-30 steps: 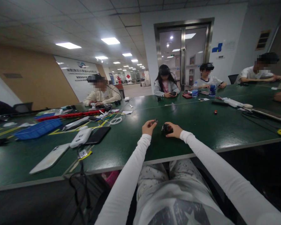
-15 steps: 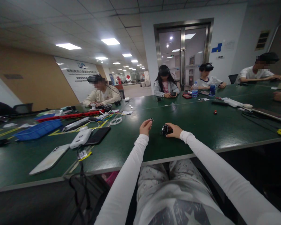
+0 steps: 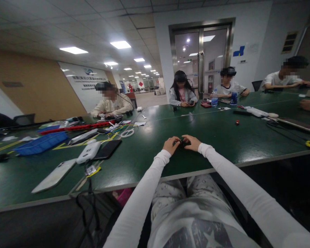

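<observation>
Just above the green table, my right hand (image 3: 193, 142) grips a small black object (image 3: 184, 142), its fingers curled around the right side. What kind of object it is I cannot make out. My left hand (image 3: 171, 145) is closed in a pinch at the object's left side, the fingertips touching or nearly touching it. Anything between those left fingertips is too small and dark to name. Both hands are close together near the table's front edge.
A black phone (image 3: 107, 149), a white device (image 3: 90, 152) and a white phone (image 3: 54, 175) lie to the left, near a blue tray (image 3: 41, 144) and cables. A small red item (image 3: 237, 122) is at right. Several people sit across the table (image 3: 144, 162).
My left hand, pinching a tiny dark piece, has moved right and slightly down to the black object. My right hand stays in place around it, and the object is now more covered by fingers.
</observation>
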### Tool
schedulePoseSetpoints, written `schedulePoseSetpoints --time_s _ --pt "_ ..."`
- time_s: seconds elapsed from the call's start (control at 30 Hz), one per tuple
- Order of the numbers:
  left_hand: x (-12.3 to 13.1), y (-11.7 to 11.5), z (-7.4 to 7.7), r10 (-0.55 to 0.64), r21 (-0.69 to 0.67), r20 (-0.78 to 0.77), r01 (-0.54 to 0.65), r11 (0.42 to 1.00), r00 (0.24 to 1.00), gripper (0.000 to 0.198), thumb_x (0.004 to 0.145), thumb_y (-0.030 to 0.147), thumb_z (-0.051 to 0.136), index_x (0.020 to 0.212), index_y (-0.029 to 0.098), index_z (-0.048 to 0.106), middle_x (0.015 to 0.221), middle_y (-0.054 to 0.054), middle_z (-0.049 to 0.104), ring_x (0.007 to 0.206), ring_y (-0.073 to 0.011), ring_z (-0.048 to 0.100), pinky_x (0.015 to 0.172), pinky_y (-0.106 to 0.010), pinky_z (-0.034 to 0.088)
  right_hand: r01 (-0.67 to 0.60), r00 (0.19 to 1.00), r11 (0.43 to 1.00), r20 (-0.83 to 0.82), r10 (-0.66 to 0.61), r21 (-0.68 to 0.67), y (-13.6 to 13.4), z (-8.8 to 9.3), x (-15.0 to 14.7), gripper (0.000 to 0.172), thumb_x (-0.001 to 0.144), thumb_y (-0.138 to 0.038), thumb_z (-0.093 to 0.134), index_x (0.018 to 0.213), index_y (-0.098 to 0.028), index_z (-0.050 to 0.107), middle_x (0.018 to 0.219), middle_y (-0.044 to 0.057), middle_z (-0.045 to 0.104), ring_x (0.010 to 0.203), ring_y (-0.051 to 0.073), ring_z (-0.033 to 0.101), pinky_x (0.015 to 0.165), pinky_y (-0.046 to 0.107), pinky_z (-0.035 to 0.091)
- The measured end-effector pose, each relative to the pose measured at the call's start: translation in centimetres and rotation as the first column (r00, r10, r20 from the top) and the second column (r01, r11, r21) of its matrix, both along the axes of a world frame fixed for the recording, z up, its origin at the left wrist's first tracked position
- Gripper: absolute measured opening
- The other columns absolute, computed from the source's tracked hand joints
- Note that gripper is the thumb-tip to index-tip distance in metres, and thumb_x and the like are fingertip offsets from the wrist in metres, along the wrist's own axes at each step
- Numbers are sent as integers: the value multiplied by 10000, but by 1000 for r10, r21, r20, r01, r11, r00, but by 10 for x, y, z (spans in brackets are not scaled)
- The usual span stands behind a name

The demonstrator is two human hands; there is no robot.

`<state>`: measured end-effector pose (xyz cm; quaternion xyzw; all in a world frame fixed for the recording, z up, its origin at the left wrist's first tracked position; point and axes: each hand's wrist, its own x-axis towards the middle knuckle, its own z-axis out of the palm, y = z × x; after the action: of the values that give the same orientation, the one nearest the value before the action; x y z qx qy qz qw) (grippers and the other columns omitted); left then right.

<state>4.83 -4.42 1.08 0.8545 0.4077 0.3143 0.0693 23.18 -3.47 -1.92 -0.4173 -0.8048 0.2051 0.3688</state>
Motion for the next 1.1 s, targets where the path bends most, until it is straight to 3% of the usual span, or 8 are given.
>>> schedulePoseSetpoints --time_s 0.17,0.3,0.47,0.63,0.73,0.83,1.0,1.1 --pt "-4 4 0 7 13 -75 -6 1000 997 207 757 271 408 923 198 508 883 -18 572 852 -136 514 790 -298 393 15 1000 1000 4 -15 -5 -1 1 0 620 568 -145 628 1138 -170 384 939 49 528 790 128 502 747 311 415" --pt "-30 16 -1 85 -5 -48 -86 996 995 196 739 278 433 899 204 518 852 -20 579 833 -140 529 777 -299 400 18 1000 999 7 -17 -34 -3 2 0 609 583 -161 625 1142 -182 384 944 48 520 797 130 499 742 318 418" --pt "-99 29 2 321 -46 -5 -321 946 947 190 740 276 422 894 209 512 879 -30 582 851 -141 537 787 -283 396 8 1000 999 0 -8 -51 -7 4 1 590 601 -168 614 1144 -185 384 960 50 511 811 133 496 744 320 419" --pt "-183 28 5 546 -91 16 -542 835 838 201 731 273 432 910 209 495 890 -20 590 848 -136 541 780 -261 390 13 1000 996 7 -13 -84 -9 4 1 564 604 -163 610 1129 -202 407 969 45 506 819 134 497 741 323 421" --pt "-218 22 4 638 -94 42 -633 769 769 209 729 285 433 912 205 493 881 -17 597 821 -126 547 766 -243 391 12 1000 998 12 -12 -67 -8 0 1 552 605 -159 608 1121 -198 415 960 43 510 812 131 497 735 315 423" --pt "-231 16 5 683 -92 74 -677 730 727 222 731 294 426 919 194 493 887 -21 600 829 -121 545 768 -235 388 19 1000 999 23 -18 -42 -7 -4 1 538 599 -159 613 1104 -192 431 948 39 516 801 128 499 738 311 421" --pt "-232 13 9 689 -28 97 -690 723 718 228 712 276 441 898 173 523 909 -48 593 872 -142 531 793 -247 379 13 999 999 46 -11 -48 -8 -5 1 494 608 -172 611 1079 -193 463 940 39 525 815 131 505 748 311 419" --pt "-234 13 10 726 -1 91 -729 685 682 230 688 252 466 885 161 544 904 -68 588 873 -163 527 807 -268 375 13 998 998 57 -10 -54 -9 -4 1 470 609 -175 612 1061 -198 482 946 38 526 822 136 509 750 314 421"
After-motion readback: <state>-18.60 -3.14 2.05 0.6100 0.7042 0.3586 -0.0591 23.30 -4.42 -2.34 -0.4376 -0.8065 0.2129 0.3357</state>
